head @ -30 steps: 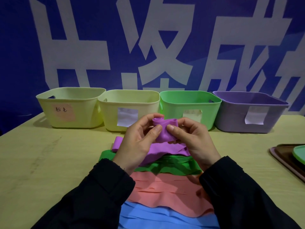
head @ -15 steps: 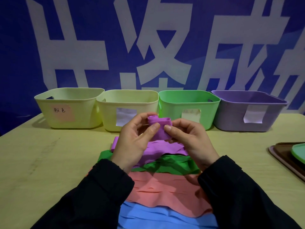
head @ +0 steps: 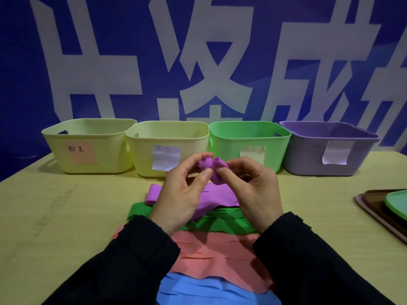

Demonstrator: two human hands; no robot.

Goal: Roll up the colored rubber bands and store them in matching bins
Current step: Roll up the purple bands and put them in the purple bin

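Both pinching the purple band mid-frame, left hand and right hand, keeping the roll tight, probably headed for the purple bin upper right.

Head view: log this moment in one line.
left hand: pinches purple rubber band | right hand: pinches same, part-rolled | purple plastic bin: not reached

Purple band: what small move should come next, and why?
Probably keep rolling: the purple band, pinched by the left hand and right hand, is coiled only at its end, and the rest trails down to the pile.
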